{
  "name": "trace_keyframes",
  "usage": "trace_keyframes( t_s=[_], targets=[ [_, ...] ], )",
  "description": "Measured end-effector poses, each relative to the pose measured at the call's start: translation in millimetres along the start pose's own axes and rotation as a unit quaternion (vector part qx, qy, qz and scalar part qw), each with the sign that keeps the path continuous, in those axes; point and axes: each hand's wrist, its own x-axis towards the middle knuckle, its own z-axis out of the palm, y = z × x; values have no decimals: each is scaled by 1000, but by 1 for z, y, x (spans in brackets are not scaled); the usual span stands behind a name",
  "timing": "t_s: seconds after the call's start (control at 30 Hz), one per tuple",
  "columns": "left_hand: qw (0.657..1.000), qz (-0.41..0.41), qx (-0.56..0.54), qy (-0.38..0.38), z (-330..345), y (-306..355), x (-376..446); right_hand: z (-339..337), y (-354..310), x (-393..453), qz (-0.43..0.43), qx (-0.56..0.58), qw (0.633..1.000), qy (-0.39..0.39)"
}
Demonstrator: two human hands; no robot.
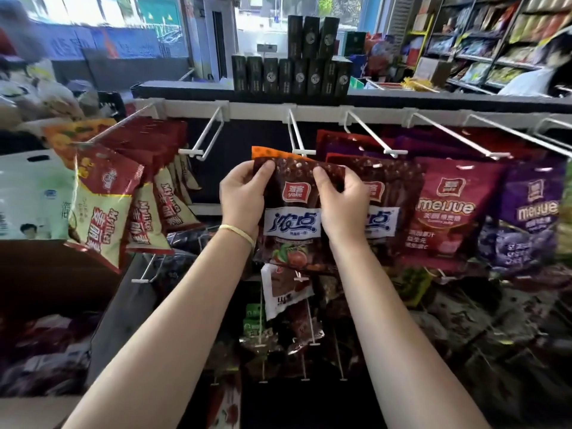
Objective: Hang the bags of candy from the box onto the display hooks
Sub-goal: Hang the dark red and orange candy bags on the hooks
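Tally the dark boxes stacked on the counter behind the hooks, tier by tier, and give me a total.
lower-tier dark boxes: 8
upper-tier dark boxes: 3
Total: 11

Daylight was let in through large windows (297,13) at the far side of the shop. A dark counter top (192,88) was set across the room, and stacked dark boxes (291,72) were lined up on it. To the right, tall shelves (483,48) were packed with goods in bright wrappers. At the far left, blue boarding (102,41) was seen outside through the glass, blurred. A white door frame (213,35) was placed beside the windows.
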Motion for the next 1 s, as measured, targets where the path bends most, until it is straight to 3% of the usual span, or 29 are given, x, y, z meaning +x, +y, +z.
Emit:
trace_keyframes(
  t_s=[0.2,0.27,0.33,0.4,0.47,0.53,0.63,0.73,0.8,1.0],
  targets=[
    [999,35,40,-9,-6,-2,0,1,-3,-14,-103,-59,991,65],
    [992,74,102,-24,-14,0,-2,4,-5,-25,-188,-145,962,133],
    [975,124,185,-29,-30,3,-6,8,-10,-37,-260,-246,911,204],
    [959,163,229,-30,-53,8,-14,16,-17,-51,-295,-260,896,206],
    [952,177,244,-54,-82,12,-22,29,-20,-65,-289,-193,935,71],
    [950,149,245,-121,-116,15,-31,49,-23,-82,-184,-125,968,-114],
    [959,62,220,-167,-180,20,-42,89,-26,-110,-30,-59,957,-284],
    [972,3,207,-113,-250,22,-44,139,-30,-141,76,-29,917,-391],
    [970,-39,219,-97,-301,20,-39,177,-33,-164,103,-26,886,-452],
    [933,-169,306,-80,-458,-10,-9,295,-30,-250,144,-84,834,-526]
  ],
)
